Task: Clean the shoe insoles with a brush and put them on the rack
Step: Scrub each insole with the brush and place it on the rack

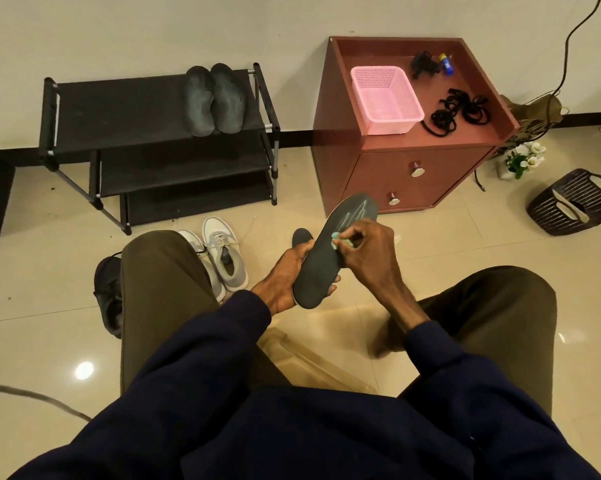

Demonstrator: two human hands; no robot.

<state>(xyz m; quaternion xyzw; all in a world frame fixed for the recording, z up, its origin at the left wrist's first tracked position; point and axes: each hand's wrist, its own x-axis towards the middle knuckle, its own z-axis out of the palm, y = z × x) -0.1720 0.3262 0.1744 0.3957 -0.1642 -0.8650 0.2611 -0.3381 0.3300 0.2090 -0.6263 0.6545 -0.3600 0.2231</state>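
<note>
A seated person holds a dark insole (326, 268) above the floor (430, 244) between their knees, its toe end angled up and away toward the cabinet (413, 171). The left hand (285, 278) cradles the heel half from beneath, thumb curled over the near edge and fingertips showing at the far edge. The right hand (371, 251) has its fingers bunched together, pinching a small mint-green brush (337, 240) whose head presses on the insole's upper face about midway along; pale streaks mark the surface just ahead of it. Just beyond the left thumb a dark rounded tip (301, 237) peeks out, possibly a second insole, though I cannot tell whether it is held or lying on the floor. The black three-tier rack (119, 109) stands against the wall at the left, with two dark insoles (216, 98) lying side by side at the right end of its top shelf. A pair of grey sneakers (219, 258) sits on the floor in front of the rack, and a black shoe (107, 292) lies beside the left knee. On top of the reddish cabinet are a pink basket (385, 98) and a tangle of black laces (460, 110).
</note>
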